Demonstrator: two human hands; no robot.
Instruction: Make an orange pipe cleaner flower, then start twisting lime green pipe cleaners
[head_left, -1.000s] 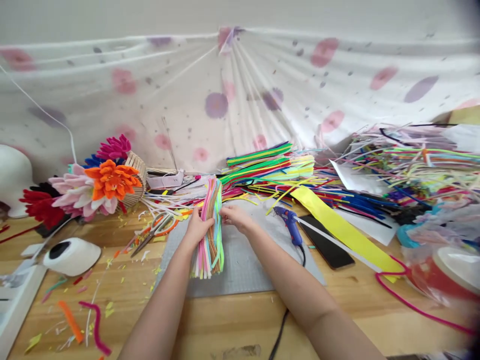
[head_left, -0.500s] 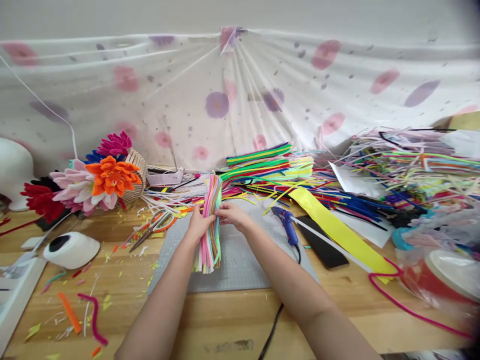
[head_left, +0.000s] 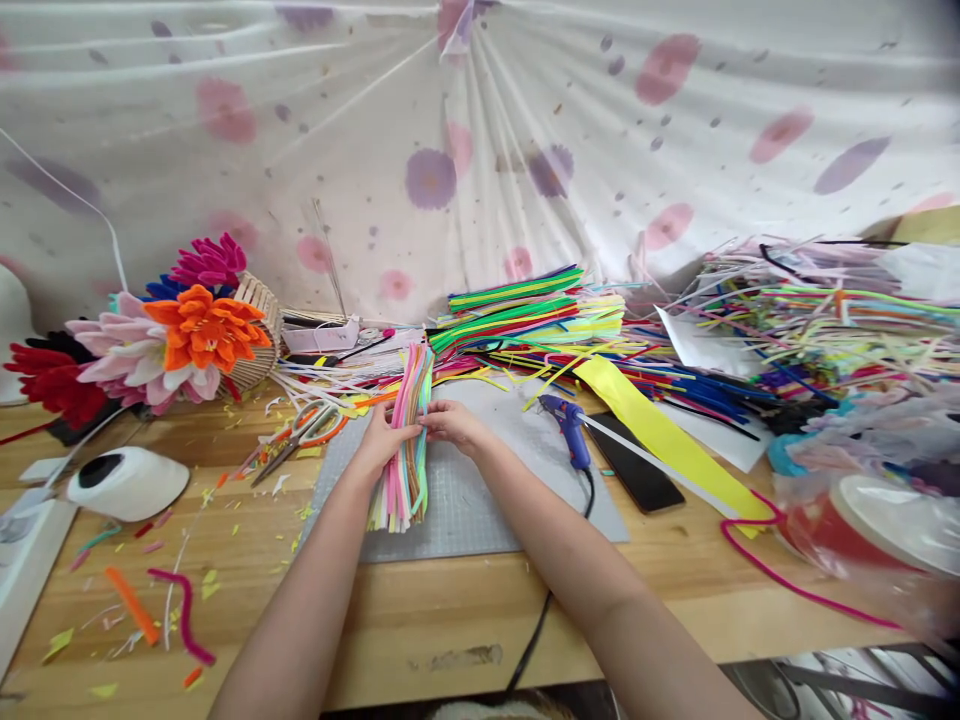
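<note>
Over the grey rectangular mat (head_left: 487,510), my left hand (head_left: 381,445) grasps the multicoloured bundle of fuzzy stems (head_left: 409,462) from nine o'clock, its long axis near six-to-twelve. My right hand (head_left: 456,428) touches at three; whether that grip's clenched, I can't tell from here.

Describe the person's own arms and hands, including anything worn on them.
The left hand and right hand are ungloved. The left forearm and right forearm are bare, with no sleeve, watch or bracelet in view. Rings cannot be ruled out.
</note>
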